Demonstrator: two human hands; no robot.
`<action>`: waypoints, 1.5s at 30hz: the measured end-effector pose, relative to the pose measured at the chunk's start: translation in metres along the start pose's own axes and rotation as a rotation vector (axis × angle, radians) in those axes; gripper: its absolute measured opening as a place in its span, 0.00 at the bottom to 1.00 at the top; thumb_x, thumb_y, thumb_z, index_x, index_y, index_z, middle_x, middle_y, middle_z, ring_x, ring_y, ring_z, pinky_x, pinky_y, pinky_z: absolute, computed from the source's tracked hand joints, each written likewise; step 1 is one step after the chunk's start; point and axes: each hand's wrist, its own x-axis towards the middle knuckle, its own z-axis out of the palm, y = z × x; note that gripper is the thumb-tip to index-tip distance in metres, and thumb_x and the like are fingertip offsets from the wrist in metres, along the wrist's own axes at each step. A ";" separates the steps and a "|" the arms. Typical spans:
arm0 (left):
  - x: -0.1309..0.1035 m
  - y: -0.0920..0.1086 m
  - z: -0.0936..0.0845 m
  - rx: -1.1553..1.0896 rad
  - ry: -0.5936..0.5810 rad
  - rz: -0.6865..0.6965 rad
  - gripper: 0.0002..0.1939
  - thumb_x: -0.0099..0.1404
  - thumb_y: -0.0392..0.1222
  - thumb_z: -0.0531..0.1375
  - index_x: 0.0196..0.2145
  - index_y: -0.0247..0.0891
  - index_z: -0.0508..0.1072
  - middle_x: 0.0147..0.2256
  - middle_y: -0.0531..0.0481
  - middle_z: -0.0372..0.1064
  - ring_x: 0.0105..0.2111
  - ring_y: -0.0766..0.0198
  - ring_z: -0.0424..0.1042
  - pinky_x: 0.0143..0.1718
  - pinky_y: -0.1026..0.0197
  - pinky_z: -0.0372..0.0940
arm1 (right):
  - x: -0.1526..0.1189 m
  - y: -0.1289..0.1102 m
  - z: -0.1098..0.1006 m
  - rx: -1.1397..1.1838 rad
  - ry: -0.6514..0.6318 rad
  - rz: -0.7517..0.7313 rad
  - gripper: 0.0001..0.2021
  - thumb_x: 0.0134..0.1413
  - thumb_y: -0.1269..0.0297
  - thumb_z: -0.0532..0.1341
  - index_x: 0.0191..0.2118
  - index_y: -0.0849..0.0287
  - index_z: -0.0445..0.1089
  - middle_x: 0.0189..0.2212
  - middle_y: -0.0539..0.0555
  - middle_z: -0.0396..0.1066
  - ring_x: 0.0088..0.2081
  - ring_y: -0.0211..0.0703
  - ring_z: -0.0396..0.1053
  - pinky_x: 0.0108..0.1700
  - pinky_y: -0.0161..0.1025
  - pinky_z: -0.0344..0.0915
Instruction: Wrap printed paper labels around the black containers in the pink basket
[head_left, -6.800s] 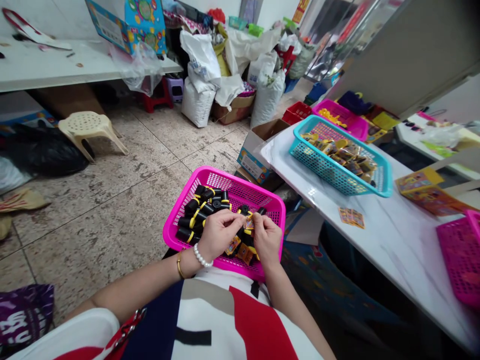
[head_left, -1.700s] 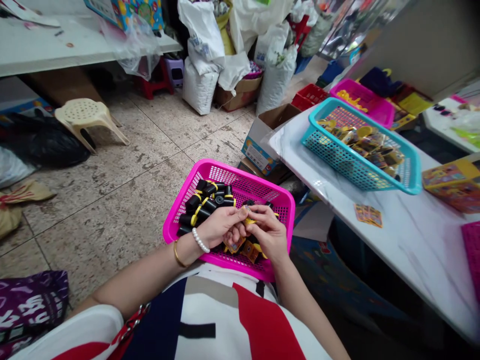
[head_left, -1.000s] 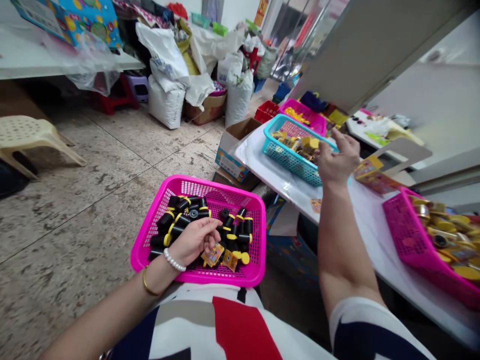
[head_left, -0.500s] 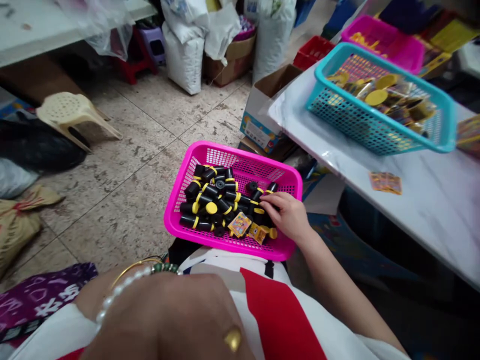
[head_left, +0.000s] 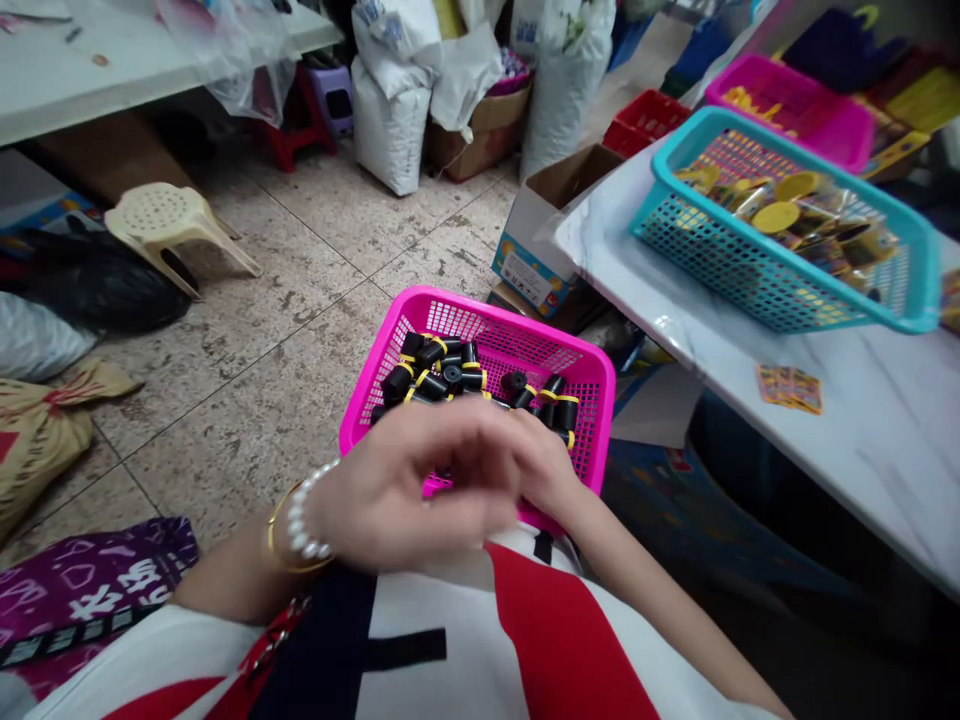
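A pink plastic basket [head_left: 609, 400] rests on my lap, holding several small black cylinders with yellow rims [head_left: 431, 385]. My left hand [head_left: 427, 480], blurred by motion, hangs over the basket's near side. Its fingers are curved and the thumb stands apart, with nothing visible between them. Behind it, my right hand [head_left: 551, 465] is in the basket's right part, close to the black cylinders. The left hand covers its fingers, so whether it grips anything is hidden. The near part of the basket's contents is also covered.
At right, a marble-patterned table [head_left: 862, 430] bears a turquoise basket [head_left: 720, 270] of yellow-topped pieces and a few small printed cards [head_left: 789, 388]. A cardboard box [head_left: 532, 250] stands beside it. Left are a cream stool [head_left: 169, 215] and bags; white sacks [head_left: 390, 120] stand behind.
My left hand has moved forward from near the camera to over the basket. My right hand has shifted toward me and left. The printed packets seen in the basket are now hidden from view.
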 end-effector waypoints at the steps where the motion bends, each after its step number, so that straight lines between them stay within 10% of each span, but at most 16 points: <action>1: 0.016 -0.012 -0.004 0.024 0.001 -0.010 0.10 0.60 0.46 0.62 0.37 0.39 0.74 0.26 0.51 0.70 0.26 0.66 0.68 0.26 0.64 0.63 | 0.001 0.003 0.000 0.030 0.019 0.004 0.07 0.56 0.68 0.61 0.41 0.57 0.71 0.37 0.54 0.71 0.40 0.45 0.69 0.41 0.38 0.66; 9: 0.067 -0.091 -0.005 0.397 0.038 -0.121 0.10 0.61 0.45 0.60 0.34 0.36 0.76 0.27 0.49 0.73 0.25 0.66 0.68 0.26 0.66 0.60 | 0.020 0.020 -0.014 0.044 -0.005 -0.124 0.10 0.62 0.65 0.57 0.42 0.54 0.75 0.38 0.55 0.73 0.39 0.42 0.70 0.42 0.37 0.66; 15: 0.066 -0.087 0.001 0.434 0.048 -0.065 0.07 0.56 0.43 0.64 0.31 0.37 0.77 0.29 0.49 0.74 0.25 0.66 0.67 0.27 0.66 0.59 | 0.025 0.015 -0.032 0.171 0.053 -0.153 0.11 0.62 0.64 0.56 0.40 0.56 0.76 0.35 0.56 0.75 0.38 0.43 0.71 0.42 0.40 0.67; 24: 0.073 -0.093 0.011 -0.088 0.200 -0.339 0.14 0.56 0.50 0.63 0.29 0.35 0.71 0.16 0.57 0.62 0.14 0.72 0.57 0.16 0.69 0.49 | 0.024 -0.005 -0.026 0.965 0.385 0.315 0.13 0.56 0.56 0.61 0.43 0.58 0.70 0.34 0.52 0.74 0.33 0.40 0.71 0.36 0.36 0.68; 32: 0.071 -0.103 0.010 0.191 0.291 -0.174 0.11 0.57 0.46 0.62 0.23 0.35 0.76 0.21 0.51 0.70 0.22 0.68 0.65 0.24 0.67 0.57 | 0.011 0.009 -0.016 0.666 0.082 0.275 0.10 0.50 0.61 0.64 0.39 0.56 0.72 0.30 0.50 0.74 0.31 0.43 0.70 0.33 0.39 0.66; 37: 0.071 -0.095 0.011 -0.255 0.330 -0.371 0.17 0.54 0.54 0.64 0.25 0.35 0.71 0.12 0.59 0.56 0.12 0.74 0.51 0.15 0.69 0.43 | 0.014 0.005 -0.028 0.505 0.326 0.250 0.16 0.52 0.59 0.64 0.48 0.55 0.71 0.44 0.56 0.73 0.43 0.48 0.69 0.43 0.42 0.65; 45: 0.060 -0.086 0.029 -0.304 0.326 -0.272 0.15 0.58 0.52 0.63 0.28 0.35 0.71 0.17 0.57 0.61 0.16 0.74 0.55 0.16 0.70 0.47 | 0.039 -0.017 -0.027 0.977 0.435 0.376 0.14 0.60 0.53 0.56 0.28 0.57 0.63 0.23 0.45 0.63 0.24 0.36 0.59 0.27 0.33 0.57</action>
